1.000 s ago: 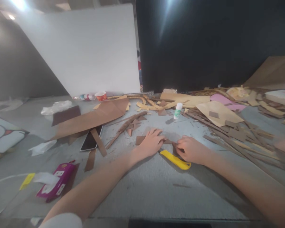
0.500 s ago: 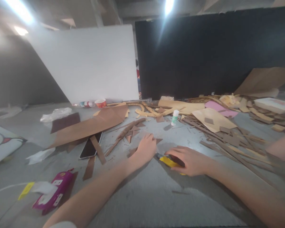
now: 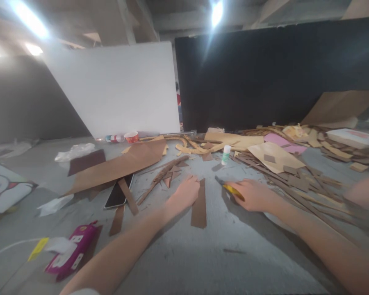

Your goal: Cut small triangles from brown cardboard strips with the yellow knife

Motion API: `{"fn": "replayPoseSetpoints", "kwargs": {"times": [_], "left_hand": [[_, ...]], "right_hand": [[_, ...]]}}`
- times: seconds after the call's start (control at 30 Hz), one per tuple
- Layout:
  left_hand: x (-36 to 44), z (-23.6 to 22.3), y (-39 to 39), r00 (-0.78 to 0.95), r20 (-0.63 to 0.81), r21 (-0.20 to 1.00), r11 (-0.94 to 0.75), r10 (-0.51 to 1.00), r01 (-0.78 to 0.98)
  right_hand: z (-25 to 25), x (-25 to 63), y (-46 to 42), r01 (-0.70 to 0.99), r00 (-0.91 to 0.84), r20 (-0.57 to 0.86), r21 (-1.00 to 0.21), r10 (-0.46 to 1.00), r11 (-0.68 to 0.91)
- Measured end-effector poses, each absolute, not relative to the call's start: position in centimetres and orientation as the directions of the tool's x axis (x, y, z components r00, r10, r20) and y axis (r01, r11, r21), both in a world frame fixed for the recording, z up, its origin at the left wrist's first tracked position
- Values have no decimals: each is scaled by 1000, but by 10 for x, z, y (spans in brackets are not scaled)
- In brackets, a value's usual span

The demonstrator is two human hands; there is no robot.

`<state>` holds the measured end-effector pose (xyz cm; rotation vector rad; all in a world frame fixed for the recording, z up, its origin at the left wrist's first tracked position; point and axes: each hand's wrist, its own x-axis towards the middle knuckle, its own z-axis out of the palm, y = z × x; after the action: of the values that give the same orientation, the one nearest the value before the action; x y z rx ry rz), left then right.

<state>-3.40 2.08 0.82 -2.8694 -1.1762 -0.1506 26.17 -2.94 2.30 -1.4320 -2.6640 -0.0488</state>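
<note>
My left hand (image 3: 186, 192) is at the middle of the table, its fingers closed at the upper left edge of a short brown paper strip (image 3: 199, 211). The strip points toward me and lies almost straight; its grip point is partly hidden by the fingers. To the right, my right hand (image 3: 250, 194) is wrapped round a yellow utility knife (image 3: 233, 191). The knife's dark front end points up and left, apart from the strip. Beyond both hands stands a glue stick (image 3: 225, 155) with a white cap.
Brown scraps (image 3: 169, 172) and a twisted brown paper stick (image 3: 162, 174) lie left of centre. A phone (image 3: 115, 196) sits partly under brown sheets. Purple wipes pack (image 3: 75, 250) is near left. Strips (image 3: 283, 180) cover the right side, where another person's arm (image 3: 364, 190) reaches in.
The brown strip has turned from lying crosswise under my left hand to pointing toward me. My right hand has moved right and slightly away with the knife, clear of the strip.
</note>
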Motion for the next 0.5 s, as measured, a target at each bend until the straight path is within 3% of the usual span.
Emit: {"fn": "replayPoseSetpoints", "kwargs": {"times": [0.1,0.23,0.5], "left_hand": [[-29,6,12,701,128,-14,-705,702,709],[-25,6,5,656,75,-52,-654,751,755],[-28,18,10,476,76,197,-481,876,854]], "right_hand": [[20,263,-24,892,-452,97,25,887,451],[15,263,-19,918,-395,123,9,910,397],[21,257,-24,927,-375,77,15,924,375]]}}
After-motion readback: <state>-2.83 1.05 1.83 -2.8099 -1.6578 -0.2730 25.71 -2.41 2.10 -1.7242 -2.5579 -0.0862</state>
